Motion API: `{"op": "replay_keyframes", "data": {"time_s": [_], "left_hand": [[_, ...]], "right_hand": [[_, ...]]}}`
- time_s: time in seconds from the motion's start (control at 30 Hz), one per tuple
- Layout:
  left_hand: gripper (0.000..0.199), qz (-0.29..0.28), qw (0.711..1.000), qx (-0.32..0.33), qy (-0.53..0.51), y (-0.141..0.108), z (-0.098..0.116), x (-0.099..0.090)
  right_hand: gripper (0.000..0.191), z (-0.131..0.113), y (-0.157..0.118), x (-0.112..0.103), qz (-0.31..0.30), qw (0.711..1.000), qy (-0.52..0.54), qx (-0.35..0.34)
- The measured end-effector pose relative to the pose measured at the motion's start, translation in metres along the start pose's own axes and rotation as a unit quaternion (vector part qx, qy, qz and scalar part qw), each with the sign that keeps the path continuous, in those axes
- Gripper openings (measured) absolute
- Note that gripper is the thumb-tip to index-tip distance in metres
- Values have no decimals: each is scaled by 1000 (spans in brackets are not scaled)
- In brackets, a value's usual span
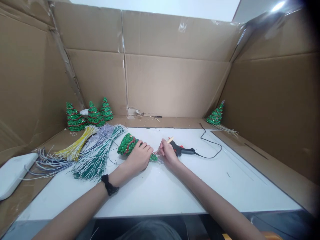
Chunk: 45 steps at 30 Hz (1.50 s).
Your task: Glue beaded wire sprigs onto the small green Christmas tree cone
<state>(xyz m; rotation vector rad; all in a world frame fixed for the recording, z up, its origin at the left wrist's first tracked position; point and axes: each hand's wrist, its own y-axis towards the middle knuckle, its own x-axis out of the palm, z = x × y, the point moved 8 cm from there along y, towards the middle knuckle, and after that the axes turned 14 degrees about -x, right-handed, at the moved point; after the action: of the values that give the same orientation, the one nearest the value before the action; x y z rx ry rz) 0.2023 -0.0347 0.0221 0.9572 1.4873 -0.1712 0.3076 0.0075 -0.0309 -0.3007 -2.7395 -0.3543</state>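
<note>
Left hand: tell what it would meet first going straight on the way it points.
The left hand, holding the green tree, would probably meet the right hand first, which lies ahead along its line; depth is unclear from this view.

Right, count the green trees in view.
5: the held tree in the left hand; the outer tree, middle tree and inner tree at the back left; the lone tree at the back right. Others may be hidden.

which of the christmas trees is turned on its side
The Christmas tree in the left hand, over the white table, its tip pointing right. The three trees at back left and the lone tree at back right stand tip-up.
</note>
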Motion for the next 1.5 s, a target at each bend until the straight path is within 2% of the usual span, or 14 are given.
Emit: {"op": "replay_keyframes", "data": {"time_s": [0.13,0.27,0.47,0.7,1.07,1.23,1.37,1.5], "left_hand": [[11,-3,1000,1,-1,0,0,2],[12,-2,1000,2,-4,0,1,2],[11,-2,1000,2,-15,0,1,2],[12,-4,1000,9,-10,0,2,0],[13,-3,1000,12,-14,1,2,0],[21,-2,997,-12,-72,3,-4,-8],[13,-21,990,-12,-141,4,-6,-16],[8,-37,988,3,-147,3,-3,-17]], "right_hand": [[43,-8,-6,-2,8,999,-33,-32],[42,-8,-10,-3,22,999,-27,-35],[39,1,-7,-1,-1,1000,6,3],[35,4,-1,6,-33,999,20,9],[30,17,0,5,-35,995,68,62],[27,18,-3,3,-7,993,89,82],[26,16,-5,1,22,990,104,94],[26,16,-7,0,36,986,116,115]]}}
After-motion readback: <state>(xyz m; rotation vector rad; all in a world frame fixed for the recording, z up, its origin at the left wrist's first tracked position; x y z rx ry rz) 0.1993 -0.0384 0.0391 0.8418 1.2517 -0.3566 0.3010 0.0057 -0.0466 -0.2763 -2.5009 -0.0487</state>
